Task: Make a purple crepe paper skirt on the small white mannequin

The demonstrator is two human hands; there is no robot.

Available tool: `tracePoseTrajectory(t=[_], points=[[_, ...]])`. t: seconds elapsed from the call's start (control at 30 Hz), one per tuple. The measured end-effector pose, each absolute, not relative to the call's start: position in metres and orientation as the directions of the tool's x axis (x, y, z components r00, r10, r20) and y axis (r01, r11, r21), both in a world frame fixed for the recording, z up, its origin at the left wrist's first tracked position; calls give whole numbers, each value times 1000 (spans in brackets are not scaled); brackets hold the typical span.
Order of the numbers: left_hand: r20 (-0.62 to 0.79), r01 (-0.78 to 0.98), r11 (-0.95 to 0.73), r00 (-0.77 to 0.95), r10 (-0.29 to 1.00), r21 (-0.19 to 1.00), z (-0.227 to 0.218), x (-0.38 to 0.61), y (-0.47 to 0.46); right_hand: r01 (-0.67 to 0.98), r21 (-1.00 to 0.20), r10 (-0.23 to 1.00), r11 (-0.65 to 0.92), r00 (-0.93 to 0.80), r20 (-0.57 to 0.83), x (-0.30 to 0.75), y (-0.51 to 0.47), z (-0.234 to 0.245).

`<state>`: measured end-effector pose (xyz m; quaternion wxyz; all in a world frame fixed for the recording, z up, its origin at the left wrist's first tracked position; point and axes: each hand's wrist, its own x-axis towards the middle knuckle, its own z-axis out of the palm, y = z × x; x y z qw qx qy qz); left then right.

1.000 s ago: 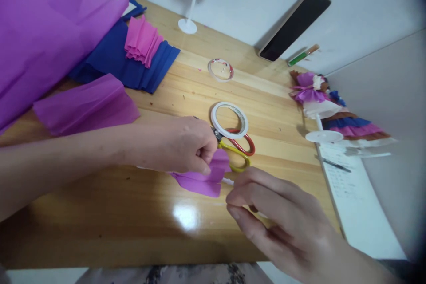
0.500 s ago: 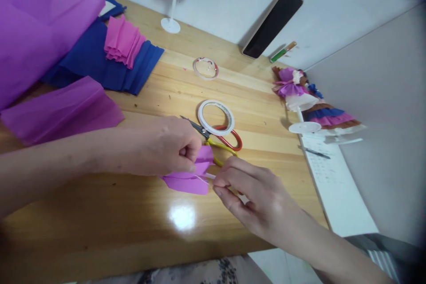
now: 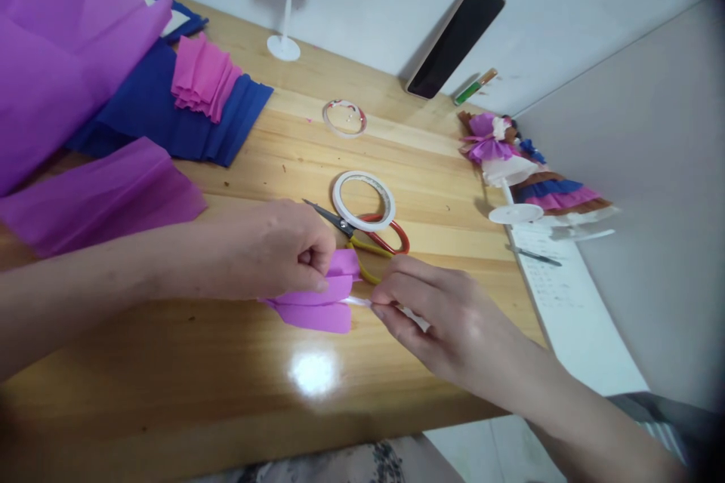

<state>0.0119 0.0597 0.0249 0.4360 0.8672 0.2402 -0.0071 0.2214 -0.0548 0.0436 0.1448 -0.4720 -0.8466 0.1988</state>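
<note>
My left hand (image 3: pixel 277 249) pinches a small folded piece of purple crepe paper (image 3: pixel 317 302) against the wooden table (image 3: pixel 226 377). My right hand (image 3: pixel 436 317) is closed on a thin white strip (image 3: pixel 358 303) that runs to the paper's right edge. Just behind the paper lie scissors (image 3: pixel 368 238) with red and yellow handles, and a white tape roll (image 3: pixel 363 200) rests on them.
Purple sheets (image 3: pixel 62 75), blue crepe paper (image 3: pixel 170 121) and pink folded paper (image 3: pixel 201 79) lie at the left. A clear tape ring (image 3: pixel 344 117), a phone (image 3: pixel 455 40) leaning on the wall, a glue stick (image 3: pixel 474 87), a paper-dressed doll (image 3: pixel 526 173) and a white sheet with a pen (image 3: pixel 560 294) are further off.
My right hand has moved left to the purple paper and closed on the white strip. The view has shifted a little; my left hand keeps its pinch.
</note>
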Motion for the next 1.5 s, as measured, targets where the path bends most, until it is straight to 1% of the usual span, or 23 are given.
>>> tracePoseTrajectory(t=[0.13,0.23,0.33,0.57,0.67,0.77,0.9,1.1,1.33,1.4,1.5], points=[[-240,420,-491,890,387,763,25,12,61,714,-522,850,467,-526,41,221,-51,44],[-255,433,-480,884,392,763,26,13,61,706,-531,838,469,-545,16,222,-47,41],[-240,428,-484,883,403,763,26,13,61,697,-542,826,470,-564,-9,222,-45,39],[-241,434,-467,876,417,770,28,14,59,650,-597,824,471,-565,34,218,-45,43],[-249,437,-465,877,411,770,31,15,59,622,-627,809,469,-587,22,216,-44,46],[-281,462,-457,868,410,760,32,15,59,632,-636,814,443,-581,-10,216,-44,49],[-264,443,-481,880,395,757,29,13,61,637,-639,816,431,-578,-25,218,-48,50],[-232,423,-532,892,389,734,28,10,57,684,-633,888,363,-460,12,221,-57,51],[-248,446,-555,884,397,702,27,7,56,653,-721,936,230,-350,-19,227,-55,61],[-238,433,-557,890,389,709,26,5,56,666,-709,947,231,-322,6,227,-52,59],[-193,383,-558,909,370,736,23,5,54,688,-659,937,302,-343,71,224,-46,54]])
